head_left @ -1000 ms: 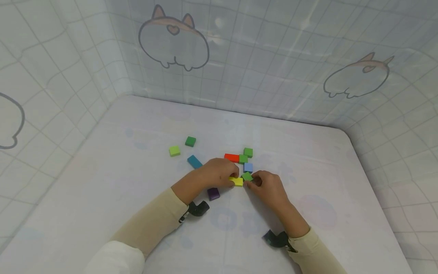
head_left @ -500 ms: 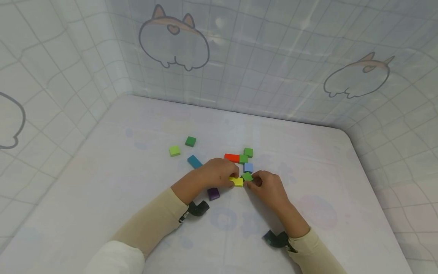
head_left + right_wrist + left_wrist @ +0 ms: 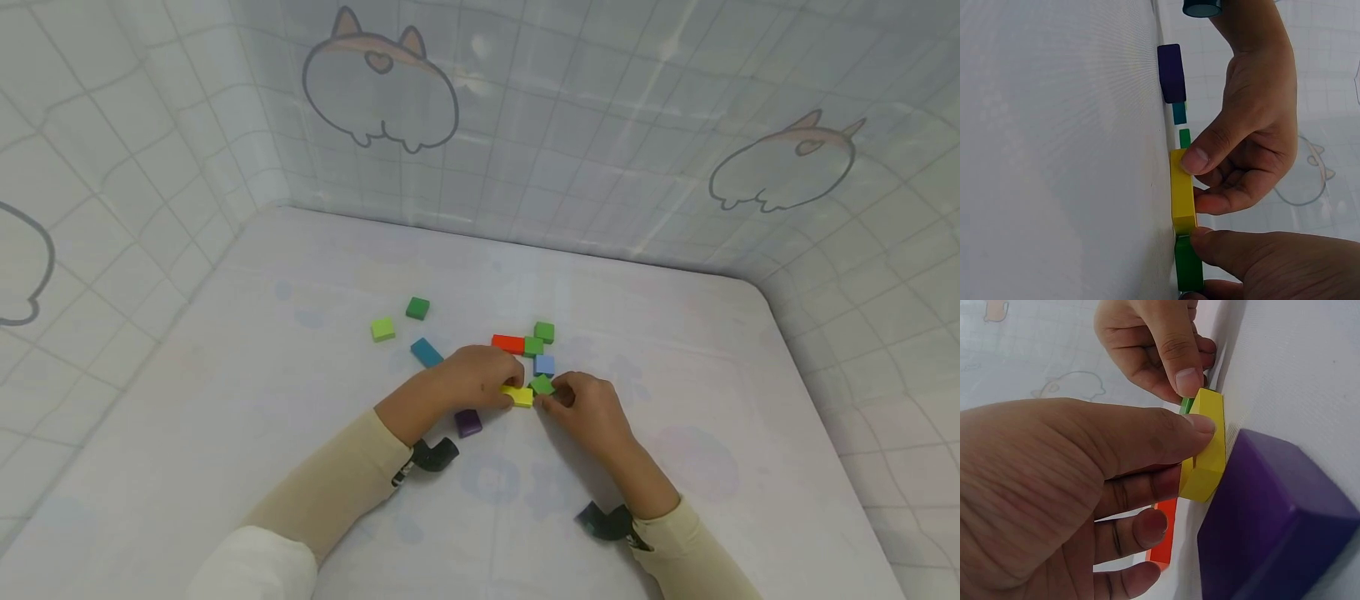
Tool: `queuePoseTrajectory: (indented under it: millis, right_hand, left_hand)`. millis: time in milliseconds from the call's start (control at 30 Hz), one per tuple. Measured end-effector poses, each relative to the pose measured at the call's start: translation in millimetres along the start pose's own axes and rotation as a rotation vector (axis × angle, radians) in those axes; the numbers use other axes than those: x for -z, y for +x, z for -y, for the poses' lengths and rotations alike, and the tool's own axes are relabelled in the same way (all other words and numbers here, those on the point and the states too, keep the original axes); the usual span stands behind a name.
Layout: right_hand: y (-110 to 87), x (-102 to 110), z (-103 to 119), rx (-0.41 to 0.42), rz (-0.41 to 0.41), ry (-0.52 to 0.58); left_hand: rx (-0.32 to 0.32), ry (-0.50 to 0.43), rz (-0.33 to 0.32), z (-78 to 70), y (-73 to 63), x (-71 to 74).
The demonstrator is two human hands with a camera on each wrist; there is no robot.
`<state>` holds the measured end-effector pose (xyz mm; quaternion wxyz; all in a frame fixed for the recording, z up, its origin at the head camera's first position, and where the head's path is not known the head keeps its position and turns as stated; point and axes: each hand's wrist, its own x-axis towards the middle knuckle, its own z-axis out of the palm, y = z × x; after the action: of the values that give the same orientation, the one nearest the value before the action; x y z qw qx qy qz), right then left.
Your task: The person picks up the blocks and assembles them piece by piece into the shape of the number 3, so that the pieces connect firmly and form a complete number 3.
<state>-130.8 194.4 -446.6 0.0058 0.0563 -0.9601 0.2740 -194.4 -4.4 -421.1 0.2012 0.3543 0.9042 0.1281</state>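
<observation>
Between the thumb and fingers of my left hand [image 3: 480, 377] is a yellow block [image 3: 1209, 450], which lies on the white table. My right hand [image 3: 588, 410] pinches a small green block [image 3: 1189, 264] at the right end of the yellow one. In the right wrist view the two blocks stand end to end, the green one turned at a slight angle in the head view. Just beyond them lie a light blue block [image 3: 544, 365], a green block [image 3: 533, 347], another green block [image 3: 544, 332] and a red block [image 3: 508, 344]. A purple block [image 3: 1272, 512] sits close by my left hand.
A teal block [image 3: 427, 352] lies left of my left hand, partly behind it. Farther left are a lime block [image 3: 383, 330] and a dark green block [image 3: 417, 308]. Grid-patterned curtains with cartoon drawings [image 3: 381, 92] rise behind and beside the white table [image 3: 315, 275].
Both hands and the blocks stay in the same places. Only the head view has shifted very slightly.
</observation>
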Motion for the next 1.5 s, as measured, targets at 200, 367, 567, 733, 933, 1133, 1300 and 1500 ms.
queuePoseTrajectory:
  millis: [200,367,567,733,933,1133,1300,1500]
  right_hand:
    - [0.4,-0.1,-0.8,0.004,0.001,0.004]
    - [0.5,-0.1,-1.7,0.009,-0.006,-0.004]
    - [0.6,0.3,-1.6,0.005,0.002,-0.009]
    - [1.1,1.0,-0.5,-0.005,0.015,-0.016]
    - [0.5,1.4,-1.1,0.002,0.012,-0.011]
    - [0.8,0.8,-3.2,-0.005,0.019,-0.009]
    - [1.3,0.4,-4.5,-0.009,0.028,-0.011]
    - [0.9,1.5,-5.1,0.007,0.022,-0.004]
  left_hand:
    - [-0.003,-0.011,0.000,-0.2,-0.3,0.4]
    - [-0.001,-0.006,-0.002,-0.5,0.2,0.2]
    - [0.001,-0.010,-0.008,-0.8,0.6,-1.2]
    - [0.005,-0.007,-0.004,-1.2,0.7,-1.1]
    - [0.016,-0.003,0.002,-1.0,1.1,-1.4]
    - [0.012,-0.015,-0.004,-0.3,0.6,-2.3]
    - [0.011,-0.009,-0.006,-0.5,0.8,-2.2]
    - [0.009,-0.009,-0.005,-0.1,0.8,-2.3]
